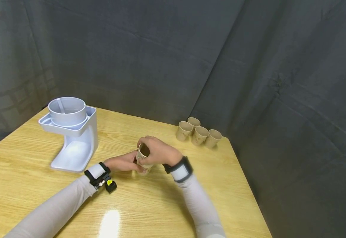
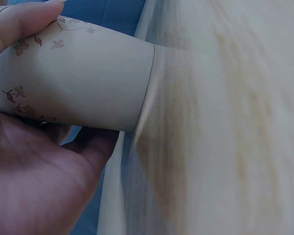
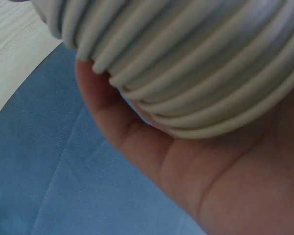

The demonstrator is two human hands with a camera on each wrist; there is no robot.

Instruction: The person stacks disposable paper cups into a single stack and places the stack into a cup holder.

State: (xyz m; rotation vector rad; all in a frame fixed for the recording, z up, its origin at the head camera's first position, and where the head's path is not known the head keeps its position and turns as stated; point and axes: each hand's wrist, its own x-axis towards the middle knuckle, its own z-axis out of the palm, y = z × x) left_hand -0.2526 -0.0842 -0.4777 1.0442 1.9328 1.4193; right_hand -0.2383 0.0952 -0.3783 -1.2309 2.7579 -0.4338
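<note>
Plainly, both hands grasp one stack of nested beige paper cups [image 1: 141,157] near the middle of the table: the left hand [image 1: 126,162] has its thumb and fingers around the lower part, while the right hand [image 1: 160,150] curls around the upper end. From the head, the dark mouth of the top cup shows and the stack leans slightly; whether its base touches the wood I cannot tell. Only the left wrist view brings out the reddish-brown flower print on the bottom cup, its thumb on one side and fingers on the other. The right wrist view shows instead a close row of rolled rims lying against finger and palm.

Only the head view takes in the pale grey plastic stand [image 1: 72,153], with a round open hopper [image 1: 69,115] on top, at the left, and four separate beige paper cups [image 1: 201,135] grouped upright at the far right corner.

Underneath is a yellow wood-grain table [image 1: 143,211], a bright reflection glaring near its front edge. Dark grey cloth [image 1: 137,59] hangs behind and to the right, creased in places.
</note>
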